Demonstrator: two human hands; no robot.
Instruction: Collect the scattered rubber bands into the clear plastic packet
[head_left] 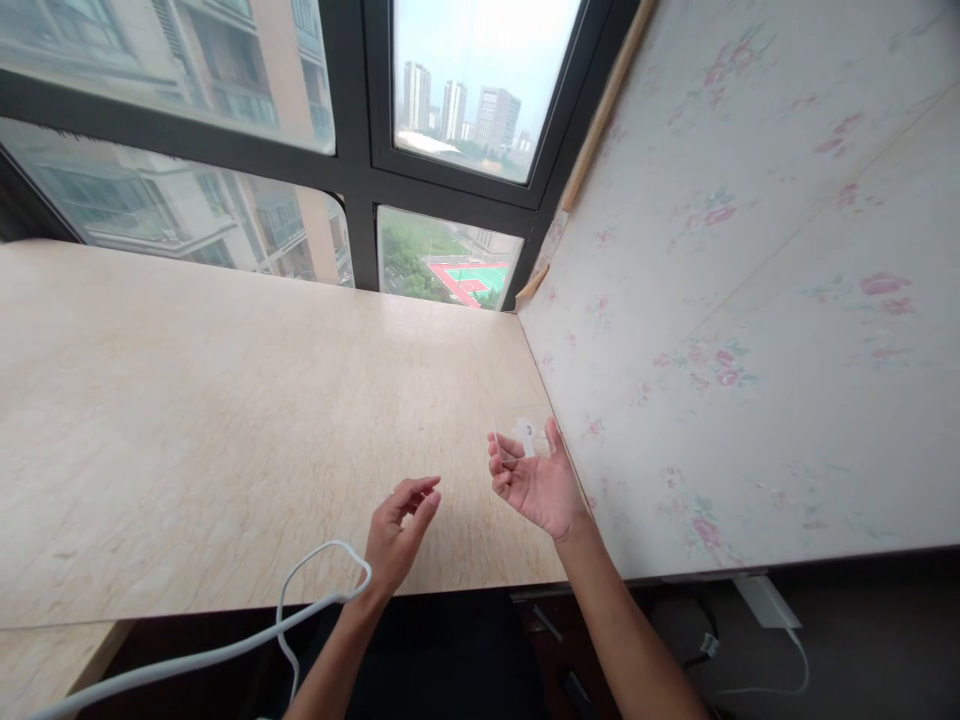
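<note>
My right hand [534, 485] is turned palm up near the wall, its fingers curled around a small clear plastic piece [527, 436] with a whitish part and a dark mark on it. To its left, my left hand [401, 525] hovers over the front part of the pale marbled sill [225, 430]. Its fingers are bent and the thumb is apart from the index finger, with nothing visible between them. A white cable [225, 650] loops across my left wrist.
Dark window frames [360, 140] rise behind the sill. A flowered wall [720, 300] bounds the right side. Below the sill's front edge are a white box [766, 602] with a cord and a dark cable with a tag.
</note>
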